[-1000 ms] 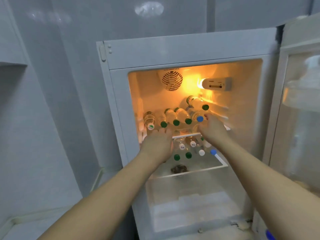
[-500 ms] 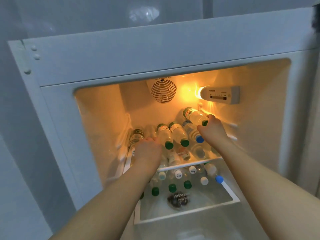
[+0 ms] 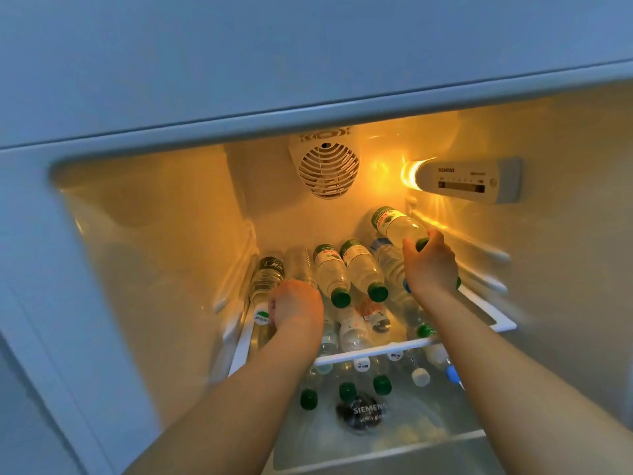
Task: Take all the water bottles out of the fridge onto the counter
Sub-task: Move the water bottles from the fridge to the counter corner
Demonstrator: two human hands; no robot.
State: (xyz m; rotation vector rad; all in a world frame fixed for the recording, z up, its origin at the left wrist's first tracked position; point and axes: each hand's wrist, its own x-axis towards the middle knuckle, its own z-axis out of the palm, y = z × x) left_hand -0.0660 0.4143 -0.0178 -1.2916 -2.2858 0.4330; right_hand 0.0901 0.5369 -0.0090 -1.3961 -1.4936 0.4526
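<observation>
Both hands now deep in fridge (image 3: 102, 269). Right hand (image 3: 432, 269) pinches top bottle (image 3: 397, 228) at cap; left hand (image 3: 298, 308) curled, seemingly around a clear bottle (image 3: 301, 265). Extraction starting.

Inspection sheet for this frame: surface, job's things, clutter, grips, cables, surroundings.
Surface: glass upper shelf with white trim; lower shelf under it; no counter in view.
Job's things: water bottles lie on both shelves, caps mostly toward the door; top bottle rests on the others; two green-capped bottles sit mid-row.
Clutter: dark round sticker on the lower shelf.
Grips: left hand curls over a clear bottle, beside a white-capped bottle; right hand holds the top bottle's cap end.
Cables: nothing seen.
Surroundings: fan grille, lit control panel, fridge frame.
</observation>
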